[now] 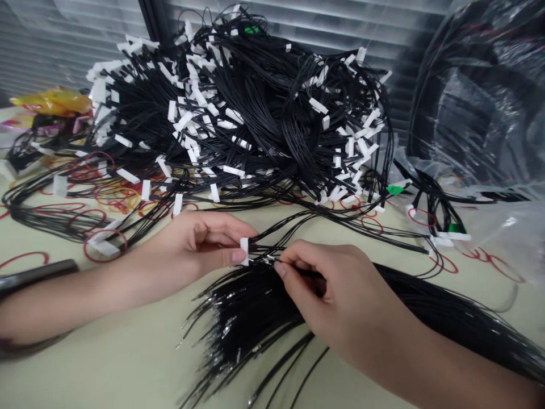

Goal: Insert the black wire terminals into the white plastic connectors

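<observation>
Between the thumb and fingers of my left hand (pixel 208 241) is a white connector housing (pixel 244 251), with several black wires running out of its right side. Just to the right, my right hand (pixel 327 278) pinches a thin black wire whose bright metal terminal (pixel 269 259) points toward the housing. A small gap shows between that terminal and the housing. Below both hands lies a thick bundle of loose black wires (pixel 251 318), its metal-tipped ends fanned out to the left. The bundle passes under my right hand and continues to the right edge.
A large heap of black cables (pixel 264 102) with white connectors fills the back. Red rubber bands (pixel 105 245) lie scattered on the pale table (pixel 128 363). A yellow plastic bag (pixel 53 102) sits at the left, and clear plastic wrapping (pixel 481 119) at the right.
</observation>
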Demonstrator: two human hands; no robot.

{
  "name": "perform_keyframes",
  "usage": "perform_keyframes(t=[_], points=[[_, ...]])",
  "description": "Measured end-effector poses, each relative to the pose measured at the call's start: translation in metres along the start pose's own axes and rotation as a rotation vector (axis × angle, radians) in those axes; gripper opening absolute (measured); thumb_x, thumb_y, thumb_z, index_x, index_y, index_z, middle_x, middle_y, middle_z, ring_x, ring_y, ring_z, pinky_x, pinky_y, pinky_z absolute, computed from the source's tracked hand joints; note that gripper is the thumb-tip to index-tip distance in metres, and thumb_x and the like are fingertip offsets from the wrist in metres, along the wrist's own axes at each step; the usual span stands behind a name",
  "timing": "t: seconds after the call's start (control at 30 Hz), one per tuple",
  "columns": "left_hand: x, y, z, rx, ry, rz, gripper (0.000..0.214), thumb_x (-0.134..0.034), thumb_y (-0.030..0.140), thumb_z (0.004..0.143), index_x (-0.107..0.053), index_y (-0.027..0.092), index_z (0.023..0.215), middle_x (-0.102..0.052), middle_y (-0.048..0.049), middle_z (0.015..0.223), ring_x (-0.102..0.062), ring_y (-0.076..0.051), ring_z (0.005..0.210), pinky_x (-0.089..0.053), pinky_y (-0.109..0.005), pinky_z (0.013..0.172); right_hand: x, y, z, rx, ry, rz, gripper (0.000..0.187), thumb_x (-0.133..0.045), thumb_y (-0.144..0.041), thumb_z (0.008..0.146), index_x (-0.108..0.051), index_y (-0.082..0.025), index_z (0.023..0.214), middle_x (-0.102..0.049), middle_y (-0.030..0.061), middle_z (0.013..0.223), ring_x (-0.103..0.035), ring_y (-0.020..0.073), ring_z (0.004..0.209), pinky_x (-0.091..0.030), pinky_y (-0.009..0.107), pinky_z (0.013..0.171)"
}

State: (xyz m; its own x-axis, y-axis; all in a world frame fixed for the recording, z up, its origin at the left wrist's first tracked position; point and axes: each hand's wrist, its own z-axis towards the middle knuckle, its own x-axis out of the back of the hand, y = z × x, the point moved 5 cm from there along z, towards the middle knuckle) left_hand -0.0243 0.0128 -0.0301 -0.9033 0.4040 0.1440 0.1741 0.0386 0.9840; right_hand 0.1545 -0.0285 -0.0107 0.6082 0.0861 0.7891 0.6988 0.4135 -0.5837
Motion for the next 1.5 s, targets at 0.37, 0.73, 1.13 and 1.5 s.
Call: perform_keyframes(t=[0.37, 0.73, 1.13, 1.5], points=[[-0.008, 0.005, -0.003, -0.023, -0.029, -0.059, 0.018, -0.077, 0.013, 0.069, -0.081, 0.023, 0.083, -0.082, 0.0058, 0.071, -0.076, -0.007, 0.063, -0.055, -0.006, 0.059, -0.003, -0.002, 0.001, 0.019, -0.024, 0.091, 0.019, -0.055, -0.014, 0.089, -0.059, -0.018, 0.072, -0.046, -0.0076, 0.053, -0.037, 0.0046, 0.045, -0.025, 0.023, 0.048], [-0.012, 0.002, -0.009, 0.012, -0.070, -0.130, 0.024, -0.079, 0.009, 0.071, -0.083, 0.026, 0.087, -0.084, 0.0040, 0.077, -0.078, -0.011, 0.066, -0.057, -0.009, 0.060, -0.010, -0.006, 0.001, 0.061, -0.053, 0.170, 0.018, -0.053, -0.014, 0.091, -0.058, -0.017, 0.074, -0.047, -0.0073, 0.055, -0.037, 0.0048, 0.045, -0.027, 0.023, 0.049], [-0.003, -0.005, -0.008, 0.097, -0.113, -0.105, 0.020, -0.082, 0.021, 0.079, -0.083, 0.030, 0.096, -0.084, 0.0037, 0.080, -0.075, -0.009, 0.070, -0.055, -0.009, 0.064, -0.011, -0.007, 0.001, 0.103, -0.035, 0.210, 0.018, -0.052, -0.013, 0.092, -0.056, -0.016, 0.075, -0.045, -0.0079, 0.058, -0.037, 0.0038, 0.047, -0.029, 0.022, 0.050], [-0.006, 0.001, -0.007, 0.072, -0.082, -0.090, 0.023, -0.084, 0.015, 0.070, -0.084, 0.028, 0.089, -0.082, 0.0040, 0.076, -0.071, -0.008, 0.063, -0.053, -0.009, 0.058, -0.009, -0.008, -0.001, 0.156, -0.008, 0.224, 0.017, -0.053, -0.011, 0.092, -0.061, -0.015, 0.078, -0.052, -0.0061, 0.061, -0.041, 0.0039, 0.049, -0.030, 0.019, 0.048]])
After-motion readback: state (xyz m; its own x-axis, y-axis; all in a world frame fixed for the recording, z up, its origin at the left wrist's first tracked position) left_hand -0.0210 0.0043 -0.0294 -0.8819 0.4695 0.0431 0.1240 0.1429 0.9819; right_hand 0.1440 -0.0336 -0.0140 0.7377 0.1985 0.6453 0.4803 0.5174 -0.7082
